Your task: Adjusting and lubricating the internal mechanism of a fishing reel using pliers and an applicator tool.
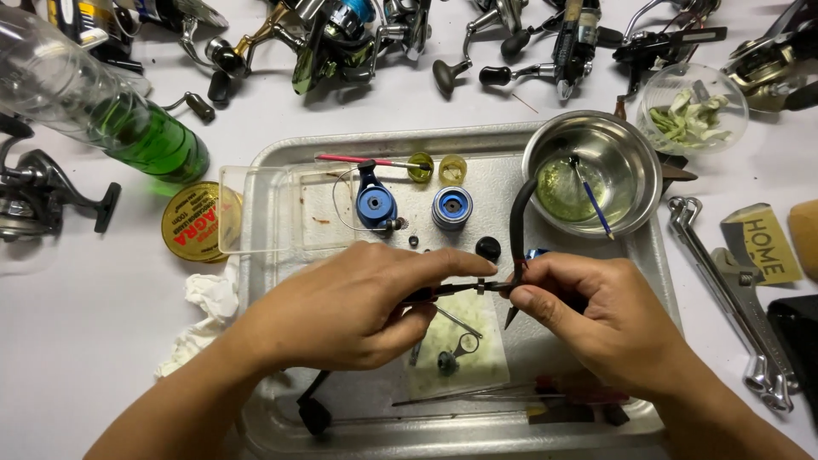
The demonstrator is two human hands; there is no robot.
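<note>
Both hands pinch one thin rod (464,288) (left hand (341,307), right hand (596,319)).

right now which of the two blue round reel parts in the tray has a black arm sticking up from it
The left blue part, with a black arm rising from it and a thin wire looping off its side. The right blue spool stands alone, a plain cylinder.

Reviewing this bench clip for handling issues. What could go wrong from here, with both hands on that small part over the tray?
1. The small part is pinched only at the fingertips between the left hand and right hand; a slip could drop it among the loose bits on the metal tray.
2. The steel bowl of liquid sits just behind the right hand; a jolt might spill it.
</note>
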